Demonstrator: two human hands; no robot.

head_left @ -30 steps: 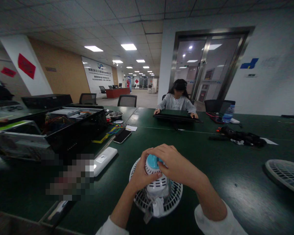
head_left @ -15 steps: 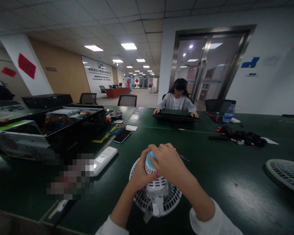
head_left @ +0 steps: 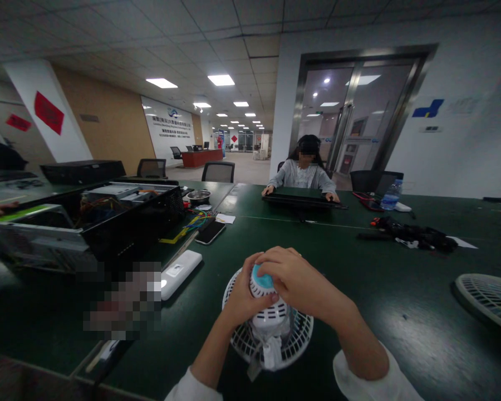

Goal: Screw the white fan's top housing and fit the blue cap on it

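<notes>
A small white fan [head_left: 271, 328] lies face down on the dark green table [head_left: 384, 295], its round grille flat on the surface and its motor housing pointing up. A light blue cap [head_left: 262, 277] tops the housing. My left hand [head_left: 242, 298] wraps around the housing from the left, thumb across its front. My right hand [head_left: 300, 284] closes over the blue cap from the right and above, fingers curled onto it. Both wrists show white sleeves.
A second fan grille [head_left: 488, 298] lies at the right edge. A white flat device [head_left: 175, 273] and a phone [head_left: 209, 231] lie to the left, beside an open computer case [head_left: 121, 223]. A person sits across at a laptop [head_left: 303, 197]. Black cables [head_left: 413, 234] and a water bottle [head_left: 391, 194] lie far right.
My right hand shifted slightly on the blue cap, its fingers moving over the top, then settling back. The fan and my left hand stayed nearly in place.
</notes>
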